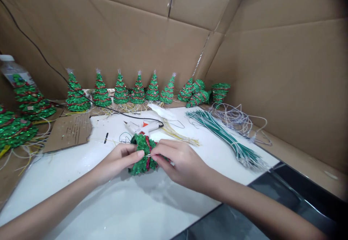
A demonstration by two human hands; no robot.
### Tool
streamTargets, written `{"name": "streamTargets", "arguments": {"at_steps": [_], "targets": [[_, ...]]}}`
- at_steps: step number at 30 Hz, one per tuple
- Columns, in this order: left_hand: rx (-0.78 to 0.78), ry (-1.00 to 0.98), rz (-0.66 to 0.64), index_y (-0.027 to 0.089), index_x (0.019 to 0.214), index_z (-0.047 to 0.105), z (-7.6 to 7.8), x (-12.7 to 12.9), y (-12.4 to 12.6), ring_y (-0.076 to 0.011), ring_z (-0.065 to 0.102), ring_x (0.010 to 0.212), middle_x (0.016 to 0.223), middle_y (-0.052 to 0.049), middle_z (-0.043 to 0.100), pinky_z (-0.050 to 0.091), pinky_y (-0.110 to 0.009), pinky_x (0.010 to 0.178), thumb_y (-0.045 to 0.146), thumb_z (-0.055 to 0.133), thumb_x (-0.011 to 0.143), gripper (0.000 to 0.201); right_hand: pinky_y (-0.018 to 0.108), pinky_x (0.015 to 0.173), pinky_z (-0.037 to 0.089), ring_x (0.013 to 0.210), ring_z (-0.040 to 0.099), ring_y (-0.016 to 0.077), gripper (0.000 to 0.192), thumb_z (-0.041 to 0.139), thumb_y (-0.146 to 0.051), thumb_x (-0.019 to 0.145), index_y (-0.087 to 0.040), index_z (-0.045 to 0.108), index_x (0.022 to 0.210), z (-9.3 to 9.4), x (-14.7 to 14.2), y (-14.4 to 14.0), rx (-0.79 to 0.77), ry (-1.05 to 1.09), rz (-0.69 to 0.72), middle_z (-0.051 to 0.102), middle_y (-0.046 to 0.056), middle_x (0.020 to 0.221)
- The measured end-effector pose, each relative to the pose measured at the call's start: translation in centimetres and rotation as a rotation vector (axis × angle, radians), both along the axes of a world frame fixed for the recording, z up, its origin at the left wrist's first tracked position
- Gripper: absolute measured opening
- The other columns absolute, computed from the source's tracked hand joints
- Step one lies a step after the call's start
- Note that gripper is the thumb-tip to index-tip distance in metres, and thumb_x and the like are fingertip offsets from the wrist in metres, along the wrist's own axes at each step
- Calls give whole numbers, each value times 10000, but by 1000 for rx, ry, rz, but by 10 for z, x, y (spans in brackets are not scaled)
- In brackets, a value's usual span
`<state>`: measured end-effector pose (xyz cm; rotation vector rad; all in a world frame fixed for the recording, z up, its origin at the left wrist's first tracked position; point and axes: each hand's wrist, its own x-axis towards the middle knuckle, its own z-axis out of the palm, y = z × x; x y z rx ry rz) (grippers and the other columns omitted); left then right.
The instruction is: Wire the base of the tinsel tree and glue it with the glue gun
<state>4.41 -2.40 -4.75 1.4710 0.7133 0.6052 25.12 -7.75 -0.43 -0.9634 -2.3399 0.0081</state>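
A small green sequinned tree with red trim [143, 149] lies tipped over just above the white tabletop [114, 203], held between both hands. My left hand [118, 162] grips its left side with thumb and fingers. My right hand [179, 162] pinches it from the right, fingertips meeting the left thumb at the tree's middle. A thin wire end shows between the fingertips. A white glue gun [143, 126] lies just behind the tree, its black cord [81, 95] running back to the left.
A row of finished green trees [121, 89] stands along the cardboard back wall [136, 33], with more at the left [27, 99]. A bundle of green wires [225, 135] and pale wires [236, 118] lies right. A cardboard scrap [69, 131] lies left. A dark surface [272, 203] borders the table's right.
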Motion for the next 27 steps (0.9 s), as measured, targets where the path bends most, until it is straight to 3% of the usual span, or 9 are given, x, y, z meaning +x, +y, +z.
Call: {"name": "streamTargets", "arguments": {"at_steps": [10, 16, 27], "targets": [[-18, -30, -21, 128, 728, 637, -1, 0, 0, -134, 441, 607, 641, 5, 514, 332, -253, 580, 564, 637, 802, 442, 230, 649, 465, 730, 597, 133, 90, 559, -177, 891, -154, 646, 891, -3, 6, 7, -59, 56, 1, 649, 46, 823], [16, -12, -4, 114, 745, 637, -3, -1, 1, -110, 365, 590, 627, 29, 438, 262, -239, 551, 581, 639, 798, 470, 225, 646, 463, 717, 581, 123, 101, 556, -176, 895, -155, 637, 839, -3, -1, 14, -50, 76, 70, 637, 41, 809], [-51, -46, 0, 119, 764, 658, -3, 0, 2, -135, 469, 620, 683, -10, 554, 350, -247, 583, 573, 648, 793, 455, 216, 629, 448, 707, 561, 119, 111, 519, -176, 920, -147, 614, 872, -5, -2, 20, 29, -12, 86, 609, 38, 814]]}}
